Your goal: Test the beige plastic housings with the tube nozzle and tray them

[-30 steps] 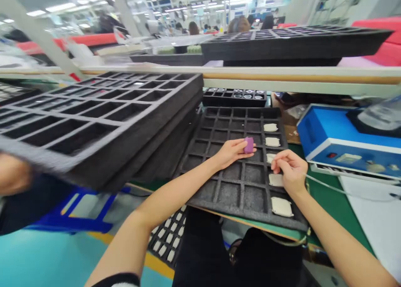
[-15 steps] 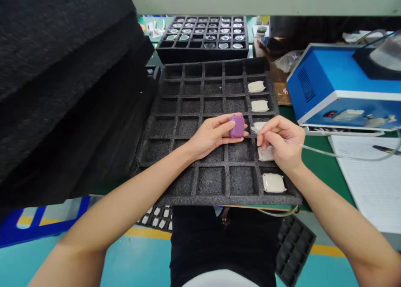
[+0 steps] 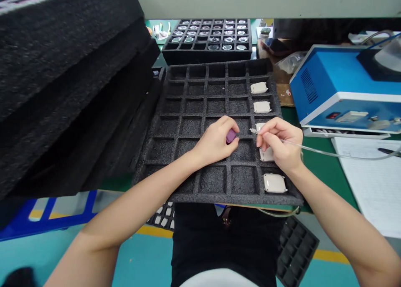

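My left hand (image 3: 216,140) is closed around a purple watch case (image 3: 231,136), hiding most of it, above the middle of a black foam tray (image 3: 232,198). In my right hand (image 3: 281,143) I pinch a clear tube (image 3: 326,153) with a slim pale tip (image 3: 253,130) pointing left toward the purple case, apart from it. Cream watch cases lie in the tray's right column: one at the front (image 3: 275,183), one partly under my right hand (image 3: 266,154), and others farther back, such as this cream case (image 3: 262,107).
Stacked black foam trays (image 3: 62,90) lean on the left. A blue machine (image 3: 344,82) stands at the right, with paper sheets (image 3: 366,166) and a pen in front of it. Behind, a tray of round watch parts (image 3: 206,57) sits under a pale shelf edge (image 3: 250,5).
My left hand has turned over and curled its fingers around the purple watch case, which lay exposed on them before. My right hand has barely moved, and the view has shifted slightly.
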The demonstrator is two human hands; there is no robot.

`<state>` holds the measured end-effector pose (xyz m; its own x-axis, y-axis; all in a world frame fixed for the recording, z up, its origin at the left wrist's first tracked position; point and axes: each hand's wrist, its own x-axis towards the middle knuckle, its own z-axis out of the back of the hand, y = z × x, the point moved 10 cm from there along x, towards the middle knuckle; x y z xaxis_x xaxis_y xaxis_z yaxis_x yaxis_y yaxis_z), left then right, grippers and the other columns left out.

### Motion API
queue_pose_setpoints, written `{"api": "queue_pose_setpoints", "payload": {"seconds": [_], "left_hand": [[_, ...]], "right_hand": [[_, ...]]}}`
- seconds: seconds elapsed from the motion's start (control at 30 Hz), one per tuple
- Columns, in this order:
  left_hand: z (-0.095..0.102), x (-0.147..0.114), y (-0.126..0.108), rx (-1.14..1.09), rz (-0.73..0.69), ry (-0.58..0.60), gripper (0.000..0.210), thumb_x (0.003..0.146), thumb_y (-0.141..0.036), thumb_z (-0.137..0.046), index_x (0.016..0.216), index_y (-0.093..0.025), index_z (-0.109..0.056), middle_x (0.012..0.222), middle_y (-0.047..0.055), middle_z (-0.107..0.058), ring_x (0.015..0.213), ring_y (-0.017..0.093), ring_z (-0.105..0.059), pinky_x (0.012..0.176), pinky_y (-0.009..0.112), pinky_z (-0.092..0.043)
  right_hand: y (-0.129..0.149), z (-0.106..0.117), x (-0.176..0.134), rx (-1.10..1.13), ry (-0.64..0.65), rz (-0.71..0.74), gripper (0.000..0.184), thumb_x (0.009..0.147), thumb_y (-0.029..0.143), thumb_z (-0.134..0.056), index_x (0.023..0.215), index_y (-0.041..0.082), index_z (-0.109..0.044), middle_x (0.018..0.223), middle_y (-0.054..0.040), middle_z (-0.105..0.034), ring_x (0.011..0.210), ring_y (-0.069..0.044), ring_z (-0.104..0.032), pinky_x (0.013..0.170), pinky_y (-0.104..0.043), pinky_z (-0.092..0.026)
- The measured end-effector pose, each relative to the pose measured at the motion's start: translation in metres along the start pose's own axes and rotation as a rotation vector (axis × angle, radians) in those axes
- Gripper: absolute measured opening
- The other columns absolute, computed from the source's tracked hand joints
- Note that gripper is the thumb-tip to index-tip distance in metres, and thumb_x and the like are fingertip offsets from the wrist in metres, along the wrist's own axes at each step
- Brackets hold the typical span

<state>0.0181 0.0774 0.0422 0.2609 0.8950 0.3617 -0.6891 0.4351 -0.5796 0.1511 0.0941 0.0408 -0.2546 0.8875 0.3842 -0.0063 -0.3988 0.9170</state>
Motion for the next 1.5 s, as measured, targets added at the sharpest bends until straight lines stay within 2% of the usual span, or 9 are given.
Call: {"api": "queue_pose_setpoints", "payload": {"seconds": [0.23, 0.4, 0.6, 0.73, 0.8, 1.0, 1.27, 1.4, 1.5], "left_hand": [[-0.009, 0.001, 0.021, -0.279, 0.175, 0.075, 0.027, 0.071, -0.021, -0.069, 0.096, -0.016, -0.060, 0.102, 0.005, -0.068, 0.094, 0.020, -0.063, 0.086, 0.031, -0.045], [-0.016, 0.000, 0.023, -0.621, 0.215, 0.091, 0.038, 0.075, -0.016, -0.060, 0.110, -0.015, -0.045, 0.109, 0.011, -0.063, 0.099, 0.019, -0.059, 0.087, 0.033, -0.042], [-0.030, -0.007, 0.031, -1.032, 0.475, 0.070, 0.032, 0.076, -0.020, -0.057, 0.105, -0.018, -0.042, 0.089, 0.003, -0.066, 0.052, 0.007, -0.049, 0.052, 0.024, -0.037], [-0.035, -0.009, 0.032, -1.271, 0.605, 0.066, 0.028, 0.077, -0.014, -0.051, 0.103, -0.015, -0.042, 0.076, 0.006, -0.068, 0.068, 0.018, -0.068, 0.064, 0.031, -0.049], [-0.033, -0.009, 0.033, -1.306, 0.644, 0.059, 0.027, 0.074, -0.009, -0.048, 0.101, -0.013, -0.043, 0.075, 0.008, -0.070, 0.073, 0.021, -0.070, 0.069, 0.032, -0.051], [-0.038, -0.014, 0.024, -1.236, 0.647, 0.214, 0.016, 0.069, -0.005, -0.047, 0.083, -0.012, -0.048, 0.076, 0.011, -0.069, 0.050, 0.010, -0.056, 0.044, 0.019, -0.040], [-0.041, -0.018, 0.021, -0.906, 0.554, 0.251, 0.023, 0.086, -0.036, -0.053, 0.094, -0.014, -0.056, 0.063, 0.001, -0.061, 0.032, 0.004, -0.039, 0.028, 0.015, -0.021], [-0.045, -0.018, 0.023, -1.157, 0.620, 0.209, 0.024, 0.090, -0.032, -0.040, 0.095, -0.013, -0.053, 0.071, 0.004, -0.063, 0.037, 0.006, -0.042, 0.034, 0.018, -0.030], [-0.043, -0.016, 0.022, -1.279, 0.577, 0.184, 0.025, 0.087, -0.025, -0.046, 0.107, -0.011, -0.052, 0.087, 0.008, -0.064, 0.055, 0.011, -0.056, 0.046, 0.023, -0.043]], "right_hand": [[0.001, 0.000, 0.001, 0.017, 0.005, 0.018, 0.010, 0.075, 0.012, -0.051, 0.069, 0.017, -0.057, 0.051, 0.0033, -0.058, 0.038, -0.007, -0.047, 0.039, -0.019, -0.036], [0.002, -0.001, 0.001, 0.032, 0.012, 0.022, 0.010, 0.074, 0.010, -0.051, 0.069, 0.016, -0.057, 0.051, 0.0033, -0.059, 0.038, -0.007, -0.047, 0.039, -0.019, -0.036], [0.002, -0.002, 0.001, 0.044, 0.026, 0.025, 0.010, 0.074, 0.009, -0.051, 0.069, 0.016, -0.056, 0.051, 0.0035, -0.059, 0.038, -0.007, -0.047, 0.039, -0.019, -0.036], [0.001, -0.003, 0.001, 0.047, 0.031, 0.021, 0.010, 0.075, 0.009, -0.051, 0.069, 0.016, -0.056, 0.051, 0.0036, -0.059, 0.038, -0.007, -0.047, 0.039, -0.019, -0.036], [0.001, -0.003, 0.000, 0.046, 0.032, 0.019, 0.010, 0.075, 0.010, -0.051, 0.069, 0.016, -0.056, 0.051, 0.0037, -0.058, 0.038, -0.007, -0.047, 0.039, -0.019, -0.036], [0.001, -0.003, 0.001, 0.048, 0.031, 0.018, 0.009, 0.075, 0.010, -0.051, 0.069, 0.016, -0.056, 0.051, 0.0037, -0.058, 0.039, -0.006, -0.047, 0.040, -0.019, -0.036], [0.001, -0.003, 0.002, 0.053, 0.028, 0.023, 0.009, 0.074, 0.011, -0.051, 0.069, 0.016, -0.056, 0.051, 0.0041, -0.058, 0.039, -0.006, -0.047, 0.040, -0.019, -0.036], [0.000, -0.003, 0.001, 0.054, 0.025, 0.018, 0.009, 0.074, 0.011, -0.051, 0.069, 0.016, -0.056, 0.051, 0.0039, -0.058, 0.038, -0.006, -0.046, 0.039, -0.019, -0.036], [0.000, -0.003, 0.002, 0.061, 0.025, 0.019, 0.009, 0.074, 0.011, -0.051, 0.069, 0.017, -0.056, 0.051, 0.0040, -0.058, 0.037, -0.006, -0.047, 0.039, -0.019, -0.036]]}}
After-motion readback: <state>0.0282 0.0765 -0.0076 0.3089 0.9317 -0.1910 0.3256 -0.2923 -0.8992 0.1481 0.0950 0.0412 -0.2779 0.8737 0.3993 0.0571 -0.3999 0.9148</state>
